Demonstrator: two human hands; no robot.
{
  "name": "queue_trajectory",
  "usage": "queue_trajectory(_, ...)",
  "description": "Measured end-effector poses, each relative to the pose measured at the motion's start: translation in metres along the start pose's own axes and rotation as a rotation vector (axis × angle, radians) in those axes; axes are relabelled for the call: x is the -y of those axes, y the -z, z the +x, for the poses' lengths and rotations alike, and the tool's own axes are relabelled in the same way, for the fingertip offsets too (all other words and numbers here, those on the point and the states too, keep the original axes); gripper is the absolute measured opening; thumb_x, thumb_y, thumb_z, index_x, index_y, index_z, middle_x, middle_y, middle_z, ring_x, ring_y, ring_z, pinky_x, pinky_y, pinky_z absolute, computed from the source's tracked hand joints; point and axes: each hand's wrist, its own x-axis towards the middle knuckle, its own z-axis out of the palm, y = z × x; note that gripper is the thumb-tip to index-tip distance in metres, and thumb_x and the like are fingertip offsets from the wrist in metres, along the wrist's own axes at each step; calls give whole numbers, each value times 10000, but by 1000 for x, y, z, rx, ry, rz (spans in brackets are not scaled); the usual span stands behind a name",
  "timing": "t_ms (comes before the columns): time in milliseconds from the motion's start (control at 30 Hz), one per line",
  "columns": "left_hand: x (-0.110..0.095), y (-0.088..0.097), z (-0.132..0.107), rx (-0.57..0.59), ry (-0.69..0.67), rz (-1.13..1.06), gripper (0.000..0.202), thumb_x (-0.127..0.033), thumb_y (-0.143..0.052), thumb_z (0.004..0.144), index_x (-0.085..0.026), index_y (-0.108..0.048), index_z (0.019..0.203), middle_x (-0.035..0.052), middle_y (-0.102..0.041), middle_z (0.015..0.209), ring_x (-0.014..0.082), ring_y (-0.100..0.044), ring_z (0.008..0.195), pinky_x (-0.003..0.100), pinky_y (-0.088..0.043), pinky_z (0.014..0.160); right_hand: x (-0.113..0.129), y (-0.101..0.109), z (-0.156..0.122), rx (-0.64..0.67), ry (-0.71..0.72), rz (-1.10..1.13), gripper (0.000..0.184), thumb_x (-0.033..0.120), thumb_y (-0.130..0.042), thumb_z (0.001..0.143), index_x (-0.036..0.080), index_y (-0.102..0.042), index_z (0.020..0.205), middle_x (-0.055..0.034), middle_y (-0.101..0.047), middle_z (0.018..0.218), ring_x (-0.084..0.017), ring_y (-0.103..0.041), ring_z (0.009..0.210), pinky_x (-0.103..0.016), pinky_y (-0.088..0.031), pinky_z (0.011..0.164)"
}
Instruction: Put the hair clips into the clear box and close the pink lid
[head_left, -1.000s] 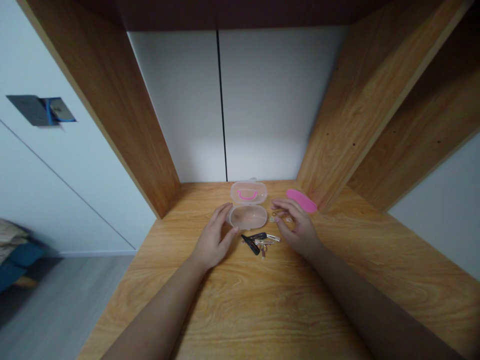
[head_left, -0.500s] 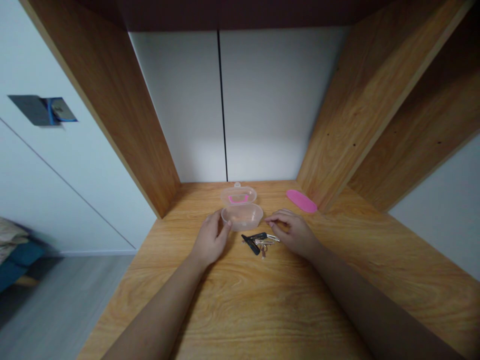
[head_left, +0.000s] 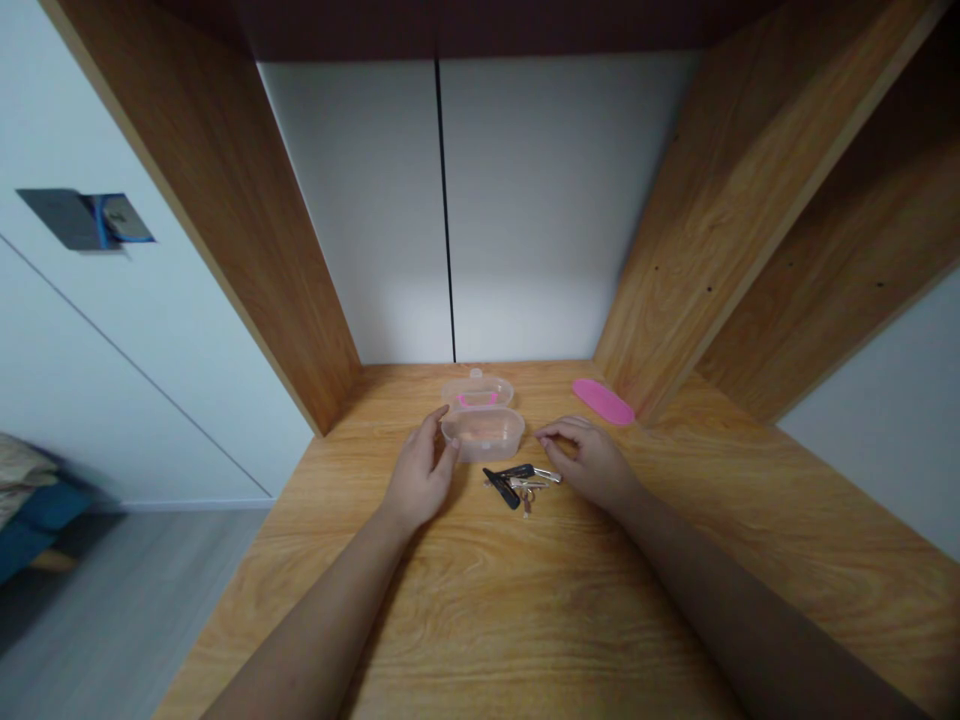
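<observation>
A clear plastic box with its lid flipped open backward stands on the wooden desktop. My left hand is at the box's left end, thumb at the front wall and index finger raised behind the rim, gripping it loosely. To the right of the box, my right hand hovers close to the desktop with thumb and fingertips pinched together. Whatever may be between them is too small to make out. In front of the box lies a small pile of hair clips, some black, some metallic.
A flat pink oval piece lies at the back right, by the wooden upright panel. Another upright panel bounds the left, and a white wall closes the back.
My right hand has shifted slightly right, away from the box. The index finger of my left hand has lifted, and the box and its lid have moved a little.
</observation>
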Motion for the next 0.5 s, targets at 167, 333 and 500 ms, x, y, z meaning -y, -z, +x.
queue_trajectory(167, -5, 3, 1, 27, -40, 41, 396, -326, -459, 994, -197, -535, 1360, 108, -639, 1330, 267, -584, 1230, 477, -429, 1083, -6, -1, 0, -23, -50, -25, 160, 175, -609, 850, 213, -743, 929, -79, -752, 928, -250, -684, 885, -427, -534, 835)
queue_trajectory(333, -6, 3, 2, 26, -28, 64, 381, -363, -442, 1009, -180, -580, 1313, 111, -656, 1309, 267, -598, 1214, 475, -445, 1073, 2, -1, -2, 106, 67, 45, 168, 154, -637, 835, 219, -744, 948, -61, -753, 905, -229, -677, 885, -405, -527, 840)
queue_trajectory(500, -7, 2, 2, 18, -42, 63, 378, -393, -466, 1003, -188, -591, 1296, 111, -665, 1295, 270, -615, 1199, 467, -465, 1060, 7, -2, -4, 187, 135, 98, 192, 137, -672, 807, 240, -753, 947, -55, -760, 943, -221, -679, 915, -387, -529, 831)
